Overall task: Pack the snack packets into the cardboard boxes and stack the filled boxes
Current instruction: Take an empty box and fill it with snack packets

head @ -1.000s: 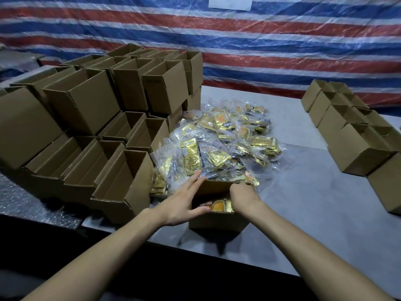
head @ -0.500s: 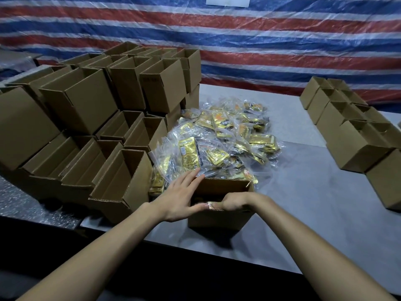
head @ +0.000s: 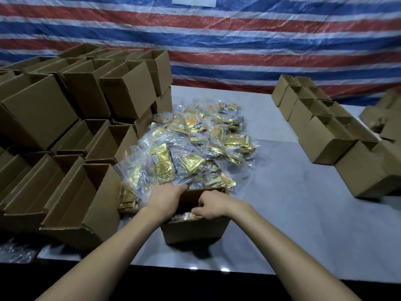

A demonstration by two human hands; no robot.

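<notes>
Grey table (head: pixel 293 203), cardboard boxes (head: pixel 43 111), striped tarp (head: pixel 238 40)

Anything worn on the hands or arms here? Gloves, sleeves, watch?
Nothing worn that shows. The left hand and the right hand are bare, with no gloves, watch or wristband. No sleeve is in view up to the frame edge. Rings: too blurred to tell.
</notes>
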